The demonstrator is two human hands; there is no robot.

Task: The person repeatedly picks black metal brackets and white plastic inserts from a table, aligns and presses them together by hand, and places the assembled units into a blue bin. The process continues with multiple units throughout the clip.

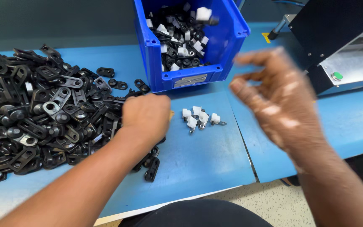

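A big heap of flat black plastic brackets (34,113) covers the left of the blue table (198,155). My left hand (145,115) rests knuckles-up at the heap's right edge, fingers curled down among the brackets; what it grips is hidden. Just right of it lies a small cluster of white clips with metal pins (199,117). My right hand (280,94) hovers blurred above the table's right side, fingers spread and holding nothing. A blue bin (181,77) behind holds assembled black and white parts (181,38).
A black machine with a metal panel and a green button (337,76) stands at the back right. A seam (242,143) splits the table surface. The table's front edge runs near my body, with speckled floor (248,201) below.
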